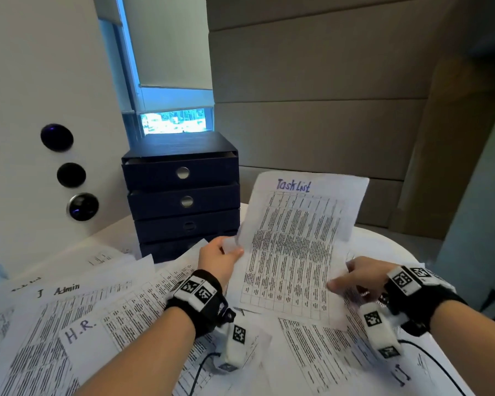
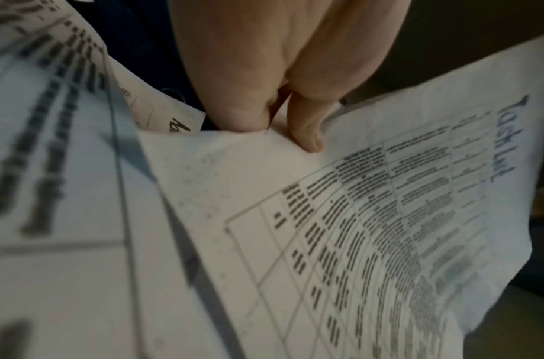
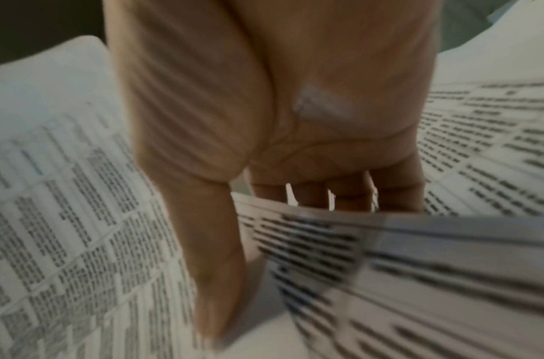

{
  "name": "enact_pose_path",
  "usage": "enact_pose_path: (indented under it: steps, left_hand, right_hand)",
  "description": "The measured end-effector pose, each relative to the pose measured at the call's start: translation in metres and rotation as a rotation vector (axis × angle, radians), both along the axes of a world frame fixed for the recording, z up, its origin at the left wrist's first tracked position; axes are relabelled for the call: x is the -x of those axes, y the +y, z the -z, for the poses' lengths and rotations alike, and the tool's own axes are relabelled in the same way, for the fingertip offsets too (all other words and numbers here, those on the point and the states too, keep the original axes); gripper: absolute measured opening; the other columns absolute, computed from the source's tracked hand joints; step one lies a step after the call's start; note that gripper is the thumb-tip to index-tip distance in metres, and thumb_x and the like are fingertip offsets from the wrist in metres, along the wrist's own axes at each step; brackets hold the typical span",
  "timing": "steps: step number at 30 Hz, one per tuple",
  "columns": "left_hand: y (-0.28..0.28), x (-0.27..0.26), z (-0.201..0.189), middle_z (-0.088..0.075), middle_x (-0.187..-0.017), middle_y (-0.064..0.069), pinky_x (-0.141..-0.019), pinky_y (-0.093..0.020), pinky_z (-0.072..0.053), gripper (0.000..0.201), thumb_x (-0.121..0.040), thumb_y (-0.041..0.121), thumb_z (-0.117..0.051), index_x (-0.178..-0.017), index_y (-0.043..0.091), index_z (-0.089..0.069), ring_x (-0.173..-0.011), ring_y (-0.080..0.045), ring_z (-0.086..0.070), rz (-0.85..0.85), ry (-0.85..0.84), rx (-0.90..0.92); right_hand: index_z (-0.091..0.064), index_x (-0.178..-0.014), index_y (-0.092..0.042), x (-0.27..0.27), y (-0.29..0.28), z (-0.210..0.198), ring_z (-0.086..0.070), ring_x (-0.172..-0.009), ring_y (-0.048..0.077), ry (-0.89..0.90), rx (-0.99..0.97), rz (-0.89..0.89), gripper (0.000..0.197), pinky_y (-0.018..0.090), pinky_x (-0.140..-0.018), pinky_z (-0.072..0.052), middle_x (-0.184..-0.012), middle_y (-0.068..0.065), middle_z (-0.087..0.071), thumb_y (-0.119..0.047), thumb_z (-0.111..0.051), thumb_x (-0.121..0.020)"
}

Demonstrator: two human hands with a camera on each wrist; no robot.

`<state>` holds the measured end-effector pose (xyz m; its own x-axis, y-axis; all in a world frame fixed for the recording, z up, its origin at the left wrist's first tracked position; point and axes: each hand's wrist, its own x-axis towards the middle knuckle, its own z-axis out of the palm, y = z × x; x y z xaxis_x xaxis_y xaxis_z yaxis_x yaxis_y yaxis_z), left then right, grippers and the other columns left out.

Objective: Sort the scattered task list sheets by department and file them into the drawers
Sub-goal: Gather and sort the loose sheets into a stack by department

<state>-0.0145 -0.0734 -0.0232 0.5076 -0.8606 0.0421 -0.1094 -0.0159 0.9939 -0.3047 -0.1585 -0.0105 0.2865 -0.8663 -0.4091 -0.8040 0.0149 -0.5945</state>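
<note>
Head view: I get soft, even indoor light; the window (image 1: 173, 121) behind the drawer unit (image 1: 183, 195) is blown out blue-white
Drawer fronts: dark, little detail (lower handles nearly lost in shade)
Head edges: I see walls and table rim (image 1: 383, 238) bowed by the wide lens
Right hand (image 1: 355, 277): smeared by motion in my head view
Left wrist view: dim, warm cast; held sheet (image 2: 356, 218) sharpest near the thumb (image 2: 307, 131), foreground paper badly out of focus
Right wrist view: I read heavy motion blur; print streaks at lower right, bright slivers between fingers (image 3: 350, 194)
</note>
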Motion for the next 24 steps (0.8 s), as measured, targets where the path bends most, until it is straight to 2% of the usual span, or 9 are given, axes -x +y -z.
enact_pose_path:
  steps: [5, 8, 11, 13, 16, 18, 20, 22, 24]
  left_hand:
    - [0.013, 0.0, -0.007, -0.072, -0.092, -0.008, -0.08, -0.049, -0.057, 0.006, -0.083, 0.022, -0.07, -0.088, 0.021, -0.068, -0.088, -0.027, -0.068, -0.107, 0.074, 0.098]
    - [0.013, -0.007, -0.011, -0.073, -0.091, -0.006, -0.079, -0.052, -0.056, 0.015, -0.078, 0.035, -0.065, -0.087, 0.024, -0.069, -0.089, -0.027, -0.068, -0.135, 0.069, 0.119]
    - [0.014, -0.008, -0.03, -0.069, -0.09, -0.008, -0.081, -0.046, -0.055, 0.011, -0.084, 0.023, -0.06, -0.091, 0.017, -0.066, -0.09, -0.034, -0.064, -0.065, 0.17, 0.061]
    - [0.017, -0.006, -0.039, -0.063, -0.083, -0.009, -0.076, -0.037, -0.047, 0.014, -0.079, 0.029, -0.063, -0.081, 0.016, -0.066, -0.082, -0.028, -0.058, -0.039, 0.238, 0.035]
    - [0.021, -0.002, -0.047, -0.057, -0.069, -0.008, -0.07, -0.038, -0.041, 0.021, -0.066, 0.036, -0.067, -0.059, 0.017, -0.061, -0.076, -0.025, -0.049, -0.035, 0.238, 0.034]
    - [0.02, -0.001, -0.052, -0.055, -0.065, -0.007, -0.067, -0.034, -0.041, 0.026, -0.085, 0.019, -0.06, -0.06, 0.014, -0.054, -0.069, -0.023, -0.05, -0.093, 0.233, 0.059]
    - [0.012, -0.001, -0.053, -0.055, -0.065, -0.005, -0.063, -0.029, -0.042, 0.03, -0.092, 0.014, -0.052, -0.063, 0.013, -0.053, -0.065, -0.022, -0.051, -0.141, 0.31, 0.085]
    - [0.005, 0.002, -0.054, -0.057, -0.069, -0.004, -0.061, -0.025, -0.044, 0.025, -0.095, 0.015, -0.048, -0.073, 0.01, -0.057, -0.07, -0.023, -0.055, -0.196, 0.299, 0.092]
    - [0.002, 0.005, -0.054, -0.061, -0.08, -0.006, -0.072, -0.029, -0.048, 0.018, -0.097, 0.017, -0.048, -0.09, 0.006, -0.061, -0.08, -0.027, -0.06, -0.259, 0.21, 0.102]
  right_hand:
    - [-0.068, -0.096, -0.018, 0.002, 0.004, -0.001, -0.071, -0.083, 0.022, 0.015, 0.163, -0.002, 0.04, 0.037, -0.081, -0.057, -0.087, 0.002, -0.074, -0.028, -0.086, -0.062]
    - [-0.061, -0.09, -0.019, -0.001, 0.011, -0.017, -0.065, -0.072, 0.019, -0.288, 0.295, 0.137, 0.025, 0.03, -0.067, -0.052, -0.081, 0.004, -0.068, -0.011, -0.079, -0.074]
    - [-0.069, -0.091, -0.015, -0.006, 0.02, -0.033, -0.068, -0.072, 0.022, -0.528, 0.38, 0.117, 0.008, 0.037, -0.068, -0.055, -0.082, 0.007, -0.072, -0.009, -0.067, -0.087]
    - [-0.068, -0.103, -0.012, -0.006, 0.027, -0.042, -0.071, -0.08, 0.021, -0.552, 0.452, 0.053, 0.018, 0.035, -0.072, -0.058, -0.09, 0.01, -0.075, -0.008, -0.068, -0.086]
    - [-0.066, -0.108, -0.011, 0.0, 0.032, -0.048, -0.072, -0.085, 0.026, -0.618, 0.335, 0.037, 0.026, 0.032, -0.068, -0.06, -0.094, 0.014, -0.074, -0.002, -0.069, -0.083]
    - [-0.067, -0.109, -0.017, 0.005, 0.03, -0.045, -0.071, -0.093, 0.026, -0.551, 0.241, -0.001, 0.03, 0.039, -0.079, -0.059, -0.098, 0.009, -0.074, -0.01, -0.074, -0.08]
    - [-0.067, -0.106, -0.024, 0.008, 0.025, -0.036, -0.068, -0.1, 0.024, -0.285, 0.222, -0.086, 0.039, 0.041, -0.088, -0.054, -0.103, 0.002, -0.073, -0.029, -0.083, -0.071]
    - [-0.06, -0.107, -0.027, 0.005, 0.028, -0.033, -0.064, -0.095, 0.02, 0.007, 0.248, -0.089, 0.045, 0.03, -0.079, -0.05, -0.104, -0.004, -0.067, -0.034, -0.082, -0.069]
    - [-0.058, -0.105, -0.024, 0.001, 0.031, -0.032, -0.064, -0.082, 0.014, 0.082, 0.28, 0.011, 0.041, 0.022, -0.065, -0.047, -0.095, -0.006, -0.066, -0.035, -0.08, -0.071]
